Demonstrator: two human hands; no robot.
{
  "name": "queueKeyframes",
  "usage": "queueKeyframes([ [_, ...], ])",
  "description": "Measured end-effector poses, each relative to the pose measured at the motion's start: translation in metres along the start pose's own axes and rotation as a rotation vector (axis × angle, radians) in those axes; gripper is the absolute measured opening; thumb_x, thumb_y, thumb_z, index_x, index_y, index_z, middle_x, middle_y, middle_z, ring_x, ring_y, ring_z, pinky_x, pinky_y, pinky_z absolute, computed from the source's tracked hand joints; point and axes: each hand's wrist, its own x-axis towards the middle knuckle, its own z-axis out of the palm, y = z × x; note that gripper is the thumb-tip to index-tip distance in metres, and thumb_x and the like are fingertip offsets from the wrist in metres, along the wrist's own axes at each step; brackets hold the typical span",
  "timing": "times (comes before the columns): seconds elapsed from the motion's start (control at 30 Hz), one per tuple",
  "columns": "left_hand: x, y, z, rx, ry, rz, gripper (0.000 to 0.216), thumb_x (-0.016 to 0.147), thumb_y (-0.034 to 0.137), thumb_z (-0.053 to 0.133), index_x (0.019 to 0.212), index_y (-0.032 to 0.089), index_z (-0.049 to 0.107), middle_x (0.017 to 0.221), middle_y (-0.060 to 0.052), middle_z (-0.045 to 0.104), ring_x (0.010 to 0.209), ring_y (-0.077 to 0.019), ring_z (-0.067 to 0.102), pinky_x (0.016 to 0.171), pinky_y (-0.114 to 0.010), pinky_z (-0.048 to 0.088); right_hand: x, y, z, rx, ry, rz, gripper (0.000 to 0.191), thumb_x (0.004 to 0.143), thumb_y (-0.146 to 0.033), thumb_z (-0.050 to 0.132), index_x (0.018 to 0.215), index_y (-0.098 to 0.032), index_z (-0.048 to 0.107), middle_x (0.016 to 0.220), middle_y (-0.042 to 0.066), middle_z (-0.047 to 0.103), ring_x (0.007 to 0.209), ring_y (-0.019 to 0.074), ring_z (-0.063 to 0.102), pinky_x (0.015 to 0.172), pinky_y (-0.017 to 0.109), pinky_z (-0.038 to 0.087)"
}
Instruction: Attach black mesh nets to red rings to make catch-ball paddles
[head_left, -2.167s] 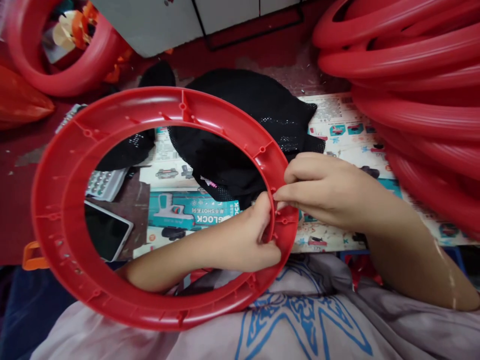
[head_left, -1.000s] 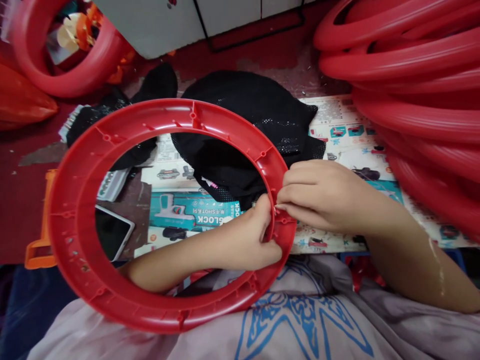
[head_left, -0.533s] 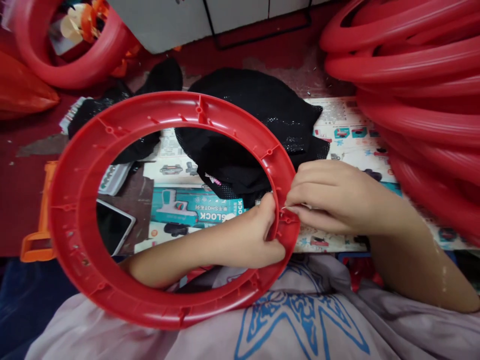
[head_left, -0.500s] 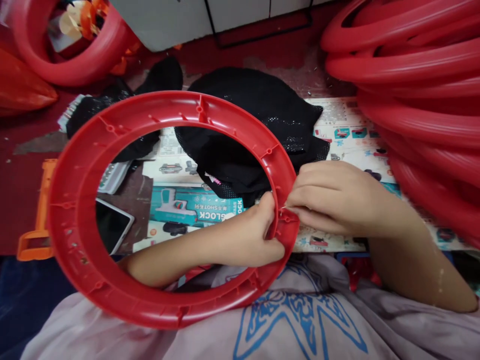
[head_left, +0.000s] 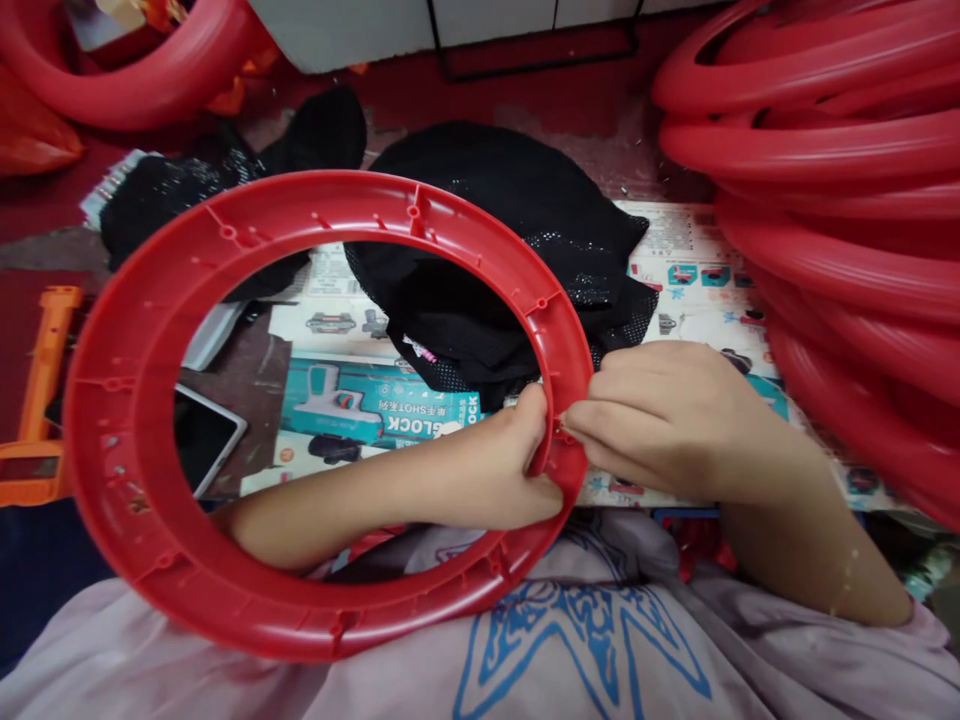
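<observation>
A large red plastic ring [head_left: 345, 620], hollow side up with ribs and screw posts inside, is held tilted above my lap. My left hand [head_left: 517, 465] reaches through its opening and grips the right side of the rim, thumb toward me. On that same part of the rim, my right hand [head_left: 645, 415] has its fingertips pinched together inside the channel. Whatever the pinch holds is too small to make out. A few small loose bits, apparently screws, lie in the left part of the ring's channel.
Stacked red rings [head_left: 832, 200] rise at the right. A black cap [head_left: 495, 200] lies on printed cardboard [head_left: 360, 400]. Left are a phone-like device [head_left: 206, 435], an orange plastic frame [head_left: 45, 390] and another red ring [head_left: 150, 85]. A white cabinet [head_left: 360, 30] stands behind.
The ring has shifted slightly left and tilted a little in my grip. My right fingertips have moved slightly down and left within the channel, still pinched. The view has shifted a little.
</observation>
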Motion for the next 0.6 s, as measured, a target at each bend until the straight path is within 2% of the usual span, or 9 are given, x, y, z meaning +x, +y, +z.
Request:
queueKeyframes([
  [0.33,0.0008,0.0010,-0.0022,0.024,-0.017,-0.028,0.051,0.070,0.018,0.063,0.115,0.019,0.040,0.093,-0.004,0.060,0.087,-0.0225,0.063,0.077,-0.038,0.056,0.0005,-0.0003,0.0025,0.050,0.017,-0.006,0.020,0.089,-0.013,0.055,0.075,-0.015,0.069,0.065,0.001,0.059,0.063,0.0162,0.045,0.059,0.031,0.027],
  [0.5,0.0001,0.0026,-0.0033,0.037,-0.024,-0.023,0.050,0.071,0.018,0.062,0.115,0.020,0.039,0.096,-0.005,0.059,0.091,-0.0228,0.063,0.079,-0.037,0.055,0.0041,-0.0025,0.0019,0.023,0.011,0.000,0.024,0.087,-0.008,0.054,0.069,-0.016,0.068,0.061,0.000,0.059,0.060,0.0152,0.044,0.058,0.031,0.026],
  [0.6,0.0007,0.0015,-0.0037,0.049,-0.029,-0.047,0.050,0.070,0.018,0.061,0.114,0.020,0.037,0.097,-0.005,0.059,0.088,-0.0222,0.063,0.074,-0.036,0.055,0.0056,-0.0049,0.0046,0.009,0.030,0.002,0.029,0.088,-0.008,0.051,0.063,-0.017,0.065,0.057,0.000,0.057,0.056,0.0149,0.043,0.056,0.031,0.024],
])
